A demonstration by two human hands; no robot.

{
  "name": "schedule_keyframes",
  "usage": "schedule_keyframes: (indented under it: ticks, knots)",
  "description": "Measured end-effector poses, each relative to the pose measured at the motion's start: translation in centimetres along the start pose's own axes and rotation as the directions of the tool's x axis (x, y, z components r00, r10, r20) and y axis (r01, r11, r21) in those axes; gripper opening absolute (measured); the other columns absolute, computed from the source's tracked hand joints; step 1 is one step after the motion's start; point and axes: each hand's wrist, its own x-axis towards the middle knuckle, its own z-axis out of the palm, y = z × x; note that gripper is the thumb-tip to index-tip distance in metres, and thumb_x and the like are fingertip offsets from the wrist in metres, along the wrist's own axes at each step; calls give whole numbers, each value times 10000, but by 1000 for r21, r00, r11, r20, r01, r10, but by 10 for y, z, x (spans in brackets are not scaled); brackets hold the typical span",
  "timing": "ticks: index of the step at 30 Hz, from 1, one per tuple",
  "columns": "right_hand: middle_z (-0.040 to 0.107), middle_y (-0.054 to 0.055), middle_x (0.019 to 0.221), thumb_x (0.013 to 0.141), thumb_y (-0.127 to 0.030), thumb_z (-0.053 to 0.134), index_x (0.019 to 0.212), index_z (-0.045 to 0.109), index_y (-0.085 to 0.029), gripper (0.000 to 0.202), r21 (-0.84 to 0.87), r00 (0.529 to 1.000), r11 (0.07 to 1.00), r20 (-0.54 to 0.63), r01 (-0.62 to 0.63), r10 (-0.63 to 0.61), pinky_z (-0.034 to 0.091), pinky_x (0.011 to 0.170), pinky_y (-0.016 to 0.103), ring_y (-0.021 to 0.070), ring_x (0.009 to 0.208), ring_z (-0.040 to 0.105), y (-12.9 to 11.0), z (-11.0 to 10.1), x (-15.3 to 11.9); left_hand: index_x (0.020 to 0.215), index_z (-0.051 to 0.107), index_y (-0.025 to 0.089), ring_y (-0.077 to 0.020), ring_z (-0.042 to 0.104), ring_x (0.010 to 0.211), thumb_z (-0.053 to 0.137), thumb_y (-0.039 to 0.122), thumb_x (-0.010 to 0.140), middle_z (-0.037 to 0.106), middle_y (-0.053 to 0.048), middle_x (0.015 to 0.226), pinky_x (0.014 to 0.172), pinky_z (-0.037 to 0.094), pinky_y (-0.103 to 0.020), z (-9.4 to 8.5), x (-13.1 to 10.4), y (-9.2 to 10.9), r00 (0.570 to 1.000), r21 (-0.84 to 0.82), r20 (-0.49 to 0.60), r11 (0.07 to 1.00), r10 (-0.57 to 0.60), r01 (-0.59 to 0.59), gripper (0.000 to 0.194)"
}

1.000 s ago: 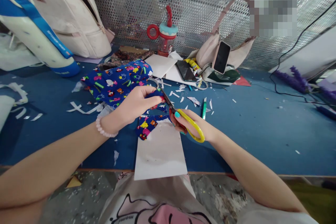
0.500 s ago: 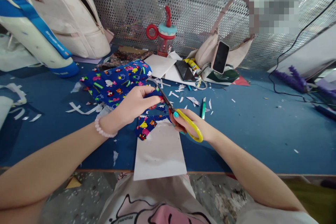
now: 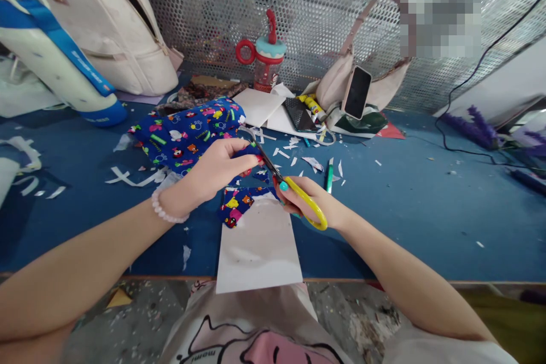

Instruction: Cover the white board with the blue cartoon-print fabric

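Observation:
My left hand (image 3: 222, 166) pinches a small piece of blue printed fabric, largely hidden behind my fingers. Yellow-handled scissors (image 3: 307, 205) are gripped in my right hand (image 3: 309, 196), their dark blades pointing up and left beside my left fingertips. Whether the blades are parted is hard to make out. Below my hands, a white sheet (image 3: 259, 247) lies over the table's front edge, with a cut patch of the blue fabric (image 3: 234, 206) on its upper part. A larger piece of blue cartoon-print fabric (image 3: 183, 133) is spread behind my left hand.
Paper scraps (image 3: 313, 164) and a green-capped utility knife or pen (image 3: 329, 175) lie right of my hands. Behind stand a red-handled cup (image 3: 268, 71), a phone (image 3: 357, 92) against a handbag (image 3: 336, 77), a backpack (image 3: 123, 40) and a large bottle (image 3: 63, 57).
Both hands and the scissors stay nearly in place. The whole view has shifted very slightly; nothing has been taken up or let go.

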Motion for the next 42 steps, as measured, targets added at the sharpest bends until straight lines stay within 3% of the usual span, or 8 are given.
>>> schedule_keyframes:
  ticks: [14,23,35,42]
  knots:
    - [337,-84,544,785,-753,549,655,374,-218,577,-21,999,999,-33,-32,32,228,447,232,60,481,286,0,1,0,555,436,189,-60,308,470,560,305,643,398,67,517,444,211,-219,2,0,2,1000,-20,-8,1000,-15,15,191]
    - [339,-79,626,825,-660,593,717,391,-215,500,127,1000,992,16,23,-25,219,446,239,56,478,298,5,4,1,576,483,184,-71,342,497,571,306,651,440,54,557,476,256,-222,1,1,-3,1000,-31,13,1000,7,-6,168]
    - [337,-76,640,795,-734,576,727,389,-216,555,116,999,993,26,19,-22,222,464,254,63,488,314,3,5,0,561,476,185,-67,329,472,563,318,655,429,61,521,456,236,-218,1,-1,-1,999,-7,28,1000,-22,22,185]
    - [399,-51,622,874,-703,493,722,408,-213,521,29,996,997,42,72,-73,258,498,275,88,519,337,8,2,-1,576,526,183,-70,336,476,568,350,624,438,57,523,449,246,-217,3,-2,7,998,-28,47,998,-52,53,178]
